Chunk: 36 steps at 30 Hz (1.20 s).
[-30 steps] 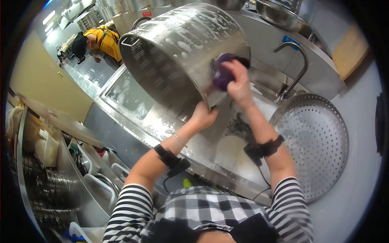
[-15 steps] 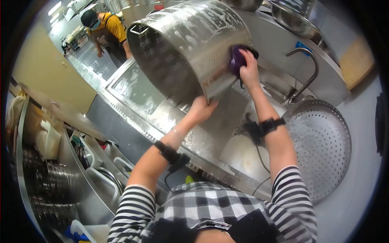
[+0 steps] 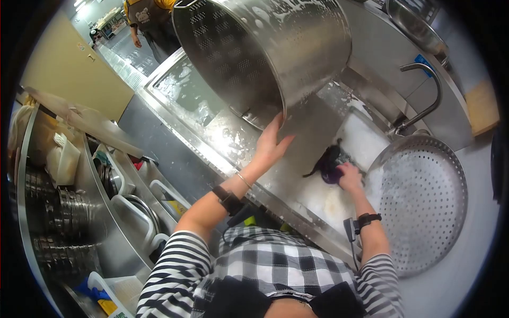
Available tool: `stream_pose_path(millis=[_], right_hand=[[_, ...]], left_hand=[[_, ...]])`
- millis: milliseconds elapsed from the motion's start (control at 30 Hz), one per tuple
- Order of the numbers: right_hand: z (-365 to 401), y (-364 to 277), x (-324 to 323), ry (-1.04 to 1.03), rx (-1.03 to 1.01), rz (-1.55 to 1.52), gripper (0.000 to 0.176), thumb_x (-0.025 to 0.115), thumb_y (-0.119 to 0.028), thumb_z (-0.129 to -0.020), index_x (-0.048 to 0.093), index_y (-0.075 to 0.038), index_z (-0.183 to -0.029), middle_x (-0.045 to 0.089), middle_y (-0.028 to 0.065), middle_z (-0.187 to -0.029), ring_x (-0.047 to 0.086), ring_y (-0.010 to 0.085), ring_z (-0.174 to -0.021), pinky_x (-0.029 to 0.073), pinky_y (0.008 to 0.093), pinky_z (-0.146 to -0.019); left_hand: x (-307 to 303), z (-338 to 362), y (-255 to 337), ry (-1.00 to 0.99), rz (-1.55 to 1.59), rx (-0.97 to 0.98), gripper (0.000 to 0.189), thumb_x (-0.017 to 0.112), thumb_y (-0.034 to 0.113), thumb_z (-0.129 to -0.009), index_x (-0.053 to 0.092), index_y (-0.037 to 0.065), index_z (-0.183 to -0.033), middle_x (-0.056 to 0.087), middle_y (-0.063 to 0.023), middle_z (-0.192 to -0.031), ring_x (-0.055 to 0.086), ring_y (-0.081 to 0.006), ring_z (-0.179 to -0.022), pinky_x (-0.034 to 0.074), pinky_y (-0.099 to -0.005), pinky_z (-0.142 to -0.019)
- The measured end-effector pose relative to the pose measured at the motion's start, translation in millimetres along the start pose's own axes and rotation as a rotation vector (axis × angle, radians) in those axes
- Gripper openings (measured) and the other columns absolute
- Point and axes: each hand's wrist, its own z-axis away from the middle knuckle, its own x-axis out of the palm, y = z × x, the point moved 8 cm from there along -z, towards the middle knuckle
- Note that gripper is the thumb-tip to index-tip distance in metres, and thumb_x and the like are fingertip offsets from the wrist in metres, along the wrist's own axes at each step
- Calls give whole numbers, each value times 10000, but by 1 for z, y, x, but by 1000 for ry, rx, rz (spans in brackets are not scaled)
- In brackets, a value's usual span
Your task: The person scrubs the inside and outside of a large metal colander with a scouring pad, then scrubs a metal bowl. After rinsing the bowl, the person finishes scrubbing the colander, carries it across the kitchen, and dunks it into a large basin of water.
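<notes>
A large perforated metal pot (image 3: 313,50) lies tilted on its side above the sink, its open mouth facing left and white suds on its wall. My left hand (image 3: 269,148) grips the lower rim, fingers behind the metal and thumb sticking out. Down in the soapy sink basin (image 3: 360,135), my right hand (image 3: 350,178) is closed on a wet dark purple cloth (image 3: 331,168). Part of that cloth trails leftward, black and stringy. White foam surrounds it.
A round perforated metal tray (image 3: 419,206) stands right of the basin, below a curved faucet (image 3: 437,95). Metal bowls (image 3: 416,24) sit on the back ledge. Shelves with stacked metalware (image 3: 69,217) are at left. Another person (image 3: 154,26) stands beyond the sink.
My right hand has come down from the pot's outer wall into the basin with the purple cloth. My left hand stays at the rim; the whole view has shifted.
</notes>
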Motion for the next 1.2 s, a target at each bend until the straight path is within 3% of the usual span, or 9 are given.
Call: stream_pose_path(millis=[67, 200, 400, 500, 667, 733, 800, 1100, 1200], right_hand=[[34, -28, 36, -287, -127, 391, 294, 507, -35, -715, 621, -155, -958, 500, 76, -1206, 496, 342, -1034, 390, 420, -905], [37, 15, 104, -464, 4, 341, 313, 524, -99, -734, 591, -134, -1038, 380, 75, -1326, 443, 398, -1093, 358, 456, -935], [9, 109, 199, -740, -42, 339, 334, 554, -111, -694, 590, -11, -1011, 589, 201, -1027, 569, 321, -935, 455, 398, -810], [16, 132, 161, -280, 455, -339, 361, 497, -112, -742, 561, -17, -1085, 594, 187, -1040, 561, 326, -970, 431, 408, -803], [27, 86, 109, -252, 617, -1125, 371, 494, -31, -749, 558, -57, -1114, 593, 84, -1021, 544, 178, -878, 443, 319, -757], [29, 82, 77, -200, 609, -1184, 387, 483, -4, -746, 551, -60, -1122, 586, 79, -1028, 547, 174, -879, 442, 302, -762], [24, 68, 54, -184, 565, -1249, 404, 471, 23, -742, 544, -63, -1130, 579, 74, -1036, 549, 170, -880, 442, 284, -767], [36, 75, 47, -72, 537, -1124, 370, 482, 29, -749, 566, -64, -1097, 595, 73, -978, 552, 163, -852, 437, 259, -737], [41, 81, 61, -109, 622, -965, 356, 486, 25, -745, 581, -72, -1074, 604, 80, -941, 555, 163, -834, 431, 257, -728]], left_hand=[[2, 17, -25, 62, -184, -31, 612, 621, 195, -764, 348, 11, -1281, 447, -193, -1254, 440, -312, -1158, 369, -365, -932], [-1, 30, -47, 60, -225, -100, 652, 629, 195, -756, 316, 8, -1297, 421, -190, -1277, 411, -320, -1178, 341, -379, -966], [-1, 19, -25, 181, -294, 71, 662, 660, 188, -739, 331, 15, -1287, 455, -184, -1223, 428, -349, -1124, 342, -397, -949], [-7, 24, -24, 282, -264, 16, 612, 654, 187, -746, 373, 15, -1261, 476, -181, -1192, 428, -350, -1116, 337, -396, -945], [-28, -40, -42, 205, -129, -214, 346, 626, 234, -784, 579, -38, -992, 617, -171, -949, 574, -275, -912, 422, -357, -791], [-34, -59, -36, 185, -92, -302, 329, 614, 244, -796, 595, -45, -951, 637, -160, -905, 599, -247, -853, 433, -340, -755], [-56, -75, -32, 381, 13, 62, 350, 581, 283, -826, 609, -50, -932, 649, -132, -832, 587, -173, -738, 437, -290, -689], [-182, -93, -72, 692, 204, -454, 606, 568, 439, -828, 484, -118, -1052, 572, -134, -996, 548, -193, -897, 457, -307, -775], [-222, -114, -87, 666, 460, -245, 602, 528, 438, -849, 438, -99, -1104, 554, -155, -1033, 568, -232, -914, 474, -348, -810]])
